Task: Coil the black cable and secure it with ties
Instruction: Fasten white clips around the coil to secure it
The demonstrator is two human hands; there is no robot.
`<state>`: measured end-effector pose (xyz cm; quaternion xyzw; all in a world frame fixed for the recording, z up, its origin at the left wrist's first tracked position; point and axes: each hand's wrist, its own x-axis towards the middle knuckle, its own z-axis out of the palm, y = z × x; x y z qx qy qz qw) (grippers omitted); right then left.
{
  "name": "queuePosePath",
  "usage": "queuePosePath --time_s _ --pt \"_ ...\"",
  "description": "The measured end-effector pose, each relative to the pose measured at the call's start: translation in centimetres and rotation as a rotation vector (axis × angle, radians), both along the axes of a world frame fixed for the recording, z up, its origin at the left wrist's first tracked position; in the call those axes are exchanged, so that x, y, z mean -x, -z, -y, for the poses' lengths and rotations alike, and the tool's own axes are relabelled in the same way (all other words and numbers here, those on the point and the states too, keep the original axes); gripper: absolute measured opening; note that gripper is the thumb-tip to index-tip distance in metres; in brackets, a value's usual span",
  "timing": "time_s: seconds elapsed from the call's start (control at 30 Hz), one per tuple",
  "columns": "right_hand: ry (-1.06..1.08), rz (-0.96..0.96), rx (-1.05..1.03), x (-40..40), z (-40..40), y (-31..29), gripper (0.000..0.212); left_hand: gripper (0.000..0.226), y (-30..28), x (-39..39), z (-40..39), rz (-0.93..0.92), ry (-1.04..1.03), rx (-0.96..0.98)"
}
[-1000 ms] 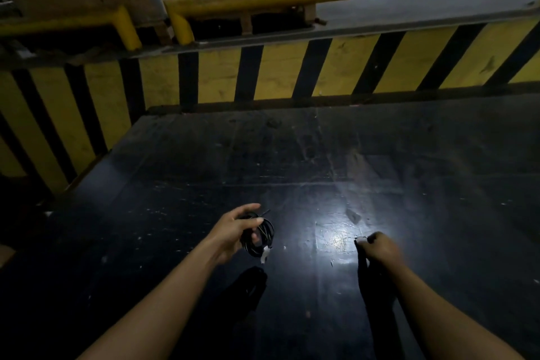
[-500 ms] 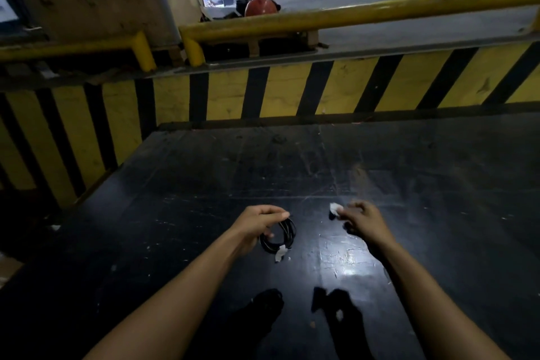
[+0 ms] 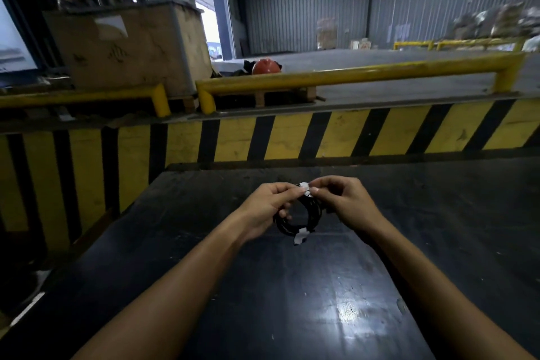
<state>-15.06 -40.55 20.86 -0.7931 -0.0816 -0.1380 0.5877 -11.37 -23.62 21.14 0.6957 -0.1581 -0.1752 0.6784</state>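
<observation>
Head view. The thin black cable, wound into a small round coil (image 3: 298, 218), was held in the air above the dark, scuffed metal platform (image 3: 336, 286), on the near side of the yellow-and-black striped barrier wall (image 3: 292, 137). The left hand (image 3: 267, 207) was closed around the left side of the coil, with its fingers (image 3: 285, 215) passing through the loop. The right hand (image 3: 347, 202) was closed in a pinch at the top of the coil, where thumb and forefinger gripped a small white tie (image 3: 306, 189). The fingertips of both hands met at that tie. A second white tie (image 3: 301, 237) was already wrapped on the bottom of the coil, the side farthest from the barrier wall, with its ends projecting.

Handling assessment. The cable appeared light and pliant: two hands supported it without visible effort. A wound cable tends to spring open, so the turns should be kept gathered by the left hand until the upper tie is closed. The recommended hold is on the bundled turns beside the tie point, not on a single strand. The white tie was small; whether it was paper, wire or plastic could not be determined. A fingertip pinch on its ends seemed suitable.
</observation>
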Motion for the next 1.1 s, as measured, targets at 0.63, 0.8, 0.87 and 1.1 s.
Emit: queuePosePath --time_s 0.63,0.8,0.87,1.1 --pt "-0.031 0.061 0.066 2.0 -2.0 -3.2 0.012 0.009 -4.4 2.4 -3.9 0.222 0.127 -0.174" --pt "0.125 0.022 -0.328 2.1 -2.9 -3.5 0.012 0.009 -4.5 3.3 -3.6 0.26 0.124 -0.193" --pt "0.05 0.078 -0.3 2.5 -3.1 -3.8 0.011 0.007 -4.6 3.4 -3.8 0.256 0.12 -0.148" --pt "0.143 0.263 0.036 2.4 -1.8 -5.8 0.014 0.032 -5.0 2.9 -4.9 0.164 -0.07 -0.012"
